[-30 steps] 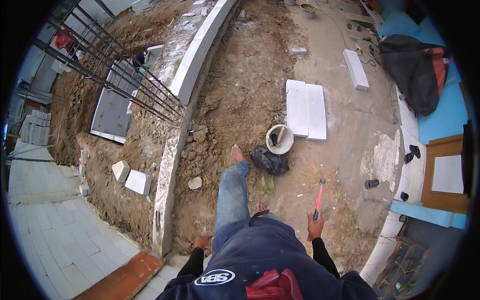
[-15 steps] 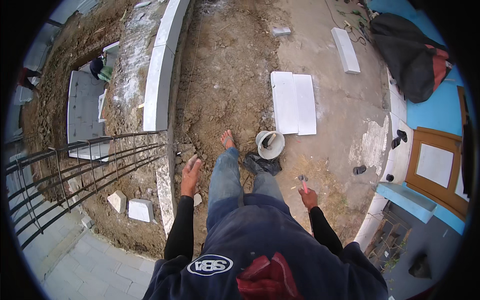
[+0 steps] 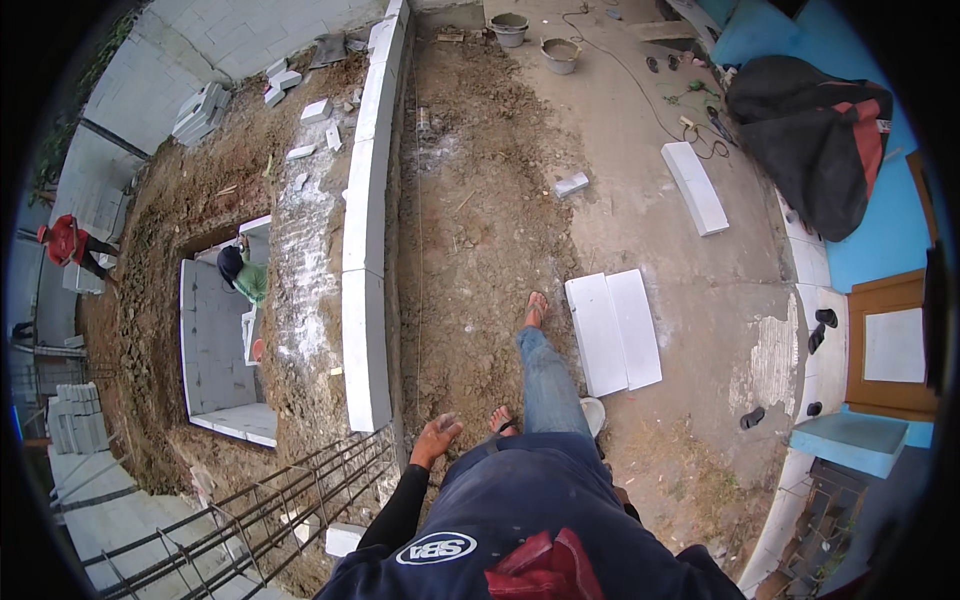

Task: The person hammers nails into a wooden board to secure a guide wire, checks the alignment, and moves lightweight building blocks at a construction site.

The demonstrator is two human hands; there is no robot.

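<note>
My left hand (image 3: 437, 438) hangs beside my left hip, fingers loosely bent, grey at the tips, with nothing I can make out in it. It is nearest to the end of a rebar cage (image 3: 290, 500) and a row of white blocks (image 3: 365, 300). My right hand (image 3: 622, 495) is almost wholly behind my torso; only a sliver shows, so its fingers and anything in them are hidden. Past my right leg lie two long white blocks (image 3: 612, 335) side by side. A pale bucket (image 3: 594, 415) peeks out beside my thigh.
Left of the block row, a person in green (image 3: 250, 280) is in a block-lined pit (image 3: 205, 350); another in red (image 3: 70, 240) stands farther left. Ahead are a single white block (image 3: 695, 190), two buckets (image 3: 510, 30) and a cable (image 3: 640, 80). A dark cover (image 3: 800, 140) hangs at right.
I have stepped forward and the view has tilted up, bringing in the far ground. My right hand, which held a hammer, has dropped behind my torso. The bucket is now mostly covered.
</note>
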